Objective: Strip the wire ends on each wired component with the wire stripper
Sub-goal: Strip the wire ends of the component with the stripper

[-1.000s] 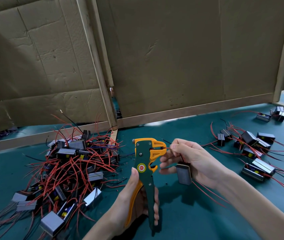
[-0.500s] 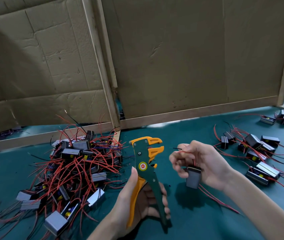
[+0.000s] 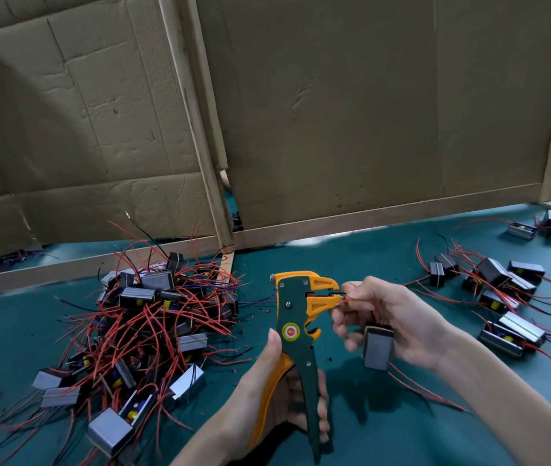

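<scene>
A teal table (image 3: 385, 264) fills the near scene; along its far edge stand two creased cardboard panels (image 3: 385, 112) in pale wooden frames (image 3: 368, 225), a narrow gap (image 3: 233, 210) between.

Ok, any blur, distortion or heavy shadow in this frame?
Head view: wide-angle lens tilts and bows the wooden strips; wire stripper and right hand are sharp; the component pile smears toward the lower-left corner; broad soft shadow on the left cardboard.
</scene>
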`<action>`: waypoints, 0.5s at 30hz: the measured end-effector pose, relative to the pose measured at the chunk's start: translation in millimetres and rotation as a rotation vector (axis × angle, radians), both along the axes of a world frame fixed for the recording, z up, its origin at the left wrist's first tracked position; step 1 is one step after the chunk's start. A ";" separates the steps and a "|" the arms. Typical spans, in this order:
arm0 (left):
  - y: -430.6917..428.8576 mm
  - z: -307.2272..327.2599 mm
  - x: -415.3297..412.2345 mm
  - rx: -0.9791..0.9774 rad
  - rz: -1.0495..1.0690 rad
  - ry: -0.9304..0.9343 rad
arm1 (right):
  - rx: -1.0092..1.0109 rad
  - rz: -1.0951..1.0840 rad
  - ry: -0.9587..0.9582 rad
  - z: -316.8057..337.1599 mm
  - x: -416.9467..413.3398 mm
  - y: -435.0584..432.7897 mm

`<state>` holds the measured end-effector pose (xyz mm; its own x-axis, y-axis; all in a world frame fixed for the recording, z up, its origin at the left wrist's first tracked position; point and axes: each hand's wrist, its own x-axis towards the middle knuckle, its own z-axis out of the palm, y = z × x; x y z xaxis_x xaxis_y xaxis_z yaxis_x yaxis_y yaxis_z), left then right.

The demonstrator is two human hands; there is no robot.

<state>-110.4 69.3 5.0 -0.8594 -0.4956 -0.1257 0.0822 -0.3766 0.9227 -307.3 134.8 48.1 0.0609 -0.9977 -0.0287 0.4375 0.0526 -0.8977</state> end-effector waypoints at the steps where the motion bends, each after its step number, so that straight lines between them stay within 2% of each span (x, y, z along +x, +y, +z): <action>1: 2.2 0.5 -1.0 -0.019 -0.061 0.006 | -0.004 0.002 0.003 0.4 0.0 0.2; 3: 10.7 2.2 -0.8 -0.106 -0.023 -0.076 | -0.005 0.005 -0.001 0.7 0.1 0.8; 7: 20.8 -6.0 2.5 -0.140 0.195 -0.107 | 0.005 -0.008 0.012 0.0 3.3 -0.2; 11: 18.4 -0.7 -3.8 -0.077 0.145 -0.038 | -0.041 -0.011 0.030 5.0 0.0 2.6; 13: 15.5 -1.0 -4.3 -0.021 0.180 0.001 | -0.079 -0.067 0.188 7.9 -2.6 3.4; 15: 12.2 -2.3 -4.0 0.046 0.238 0.048 | -0.096 -0.274 0.481 7.6 -6.4 -2.6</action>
<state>-114.4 81.6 2.7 -0.7246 -0.6796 -0.1144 0.2171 -0.3826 0.8980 -313.8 132.2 55.7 -0.1981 -0.9749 0.1021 -0.0365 -0.0967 -0.9946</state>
